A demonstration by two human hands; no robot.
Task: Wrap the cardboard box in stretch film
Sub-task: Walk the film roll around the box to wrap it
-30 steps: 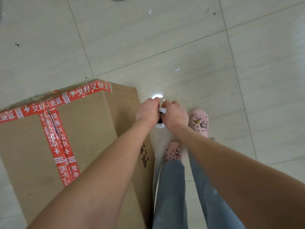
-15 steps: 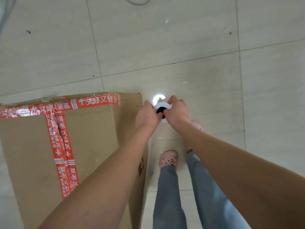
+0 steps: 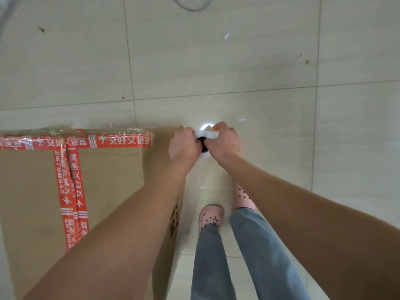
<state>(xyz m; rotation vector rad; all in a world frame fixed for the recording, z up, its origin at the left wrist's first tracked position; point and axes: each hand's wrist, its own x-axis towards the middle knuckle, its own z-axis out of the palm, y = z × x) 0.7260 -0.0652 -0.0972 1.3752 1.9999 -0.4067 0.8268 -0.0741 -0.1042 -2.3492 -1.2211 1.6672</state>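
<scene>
Gripping the stretch film roll (image 3: 209,135) end-on, the left hand (image 3: 184,146) and right hand (image 3: 226,144) curl their fingers round its white rim from either side, with the dark core showing between them. The roll is held just beyond the far right corner of the cardboard box (image 3: 108,180), which stands on the tiled floor (image 3: 216,61) and is sealed with red printed tape (image 3: 71,191). A translucent sheet of film (image 3: 207,180) hangs beside the box's right face. Two pink perforated shoes (image 3: 211,216) stand near that face.

Pink clogs (image 3: 211,215) on tiled floor (image 3: 216,61), grey cable (image 3: 192,10) beyond.
</scene>
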